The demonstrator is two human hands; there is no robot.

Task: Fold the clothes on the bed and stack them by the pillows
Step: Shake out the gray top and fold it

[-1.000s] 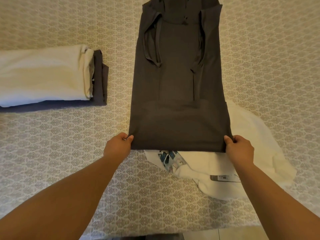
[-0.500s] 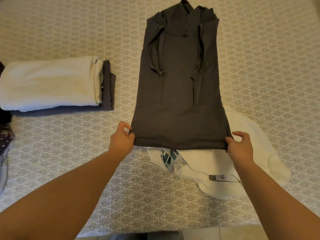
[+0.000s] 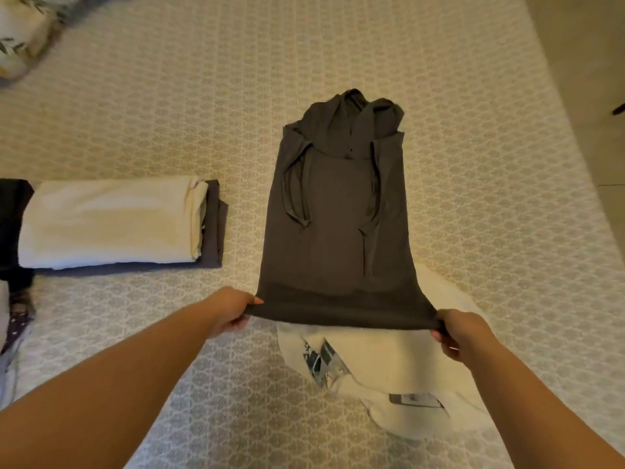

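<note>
A dark grey shirt [image 3: 341, 225] lies lengthwise on the bed with its sleeves folded in, collar at the far end. My left hand [image 3: 227, 311] pinches its near left hem corner and my right hand [image 3: 461, 335] pinches the near right corner, lifting the hem a little off the bed. Beneath the hem lies a crumpled white shirt [image 3: 395, 377] with a blue print and a label. To the left sits a folded stack: a cream garment [image 3: 108, 225] on top of a grey garment [image 3: 213, 228].
The patterned bedspread [image 3: 169, 113] covers the bed. A floral pillow [image 3: 20, 32] shows at the far left corner. Dark and dotted clothes [image 3: 15, 299] lie at the left edge. The bed's right edge meets the floor [image 3: 588, 79].
Both hands have raised the grey shirt's hem off the bed and curled tighter round its corners. The camera has tilted up, showing more of the bed and the pillow.
</note>
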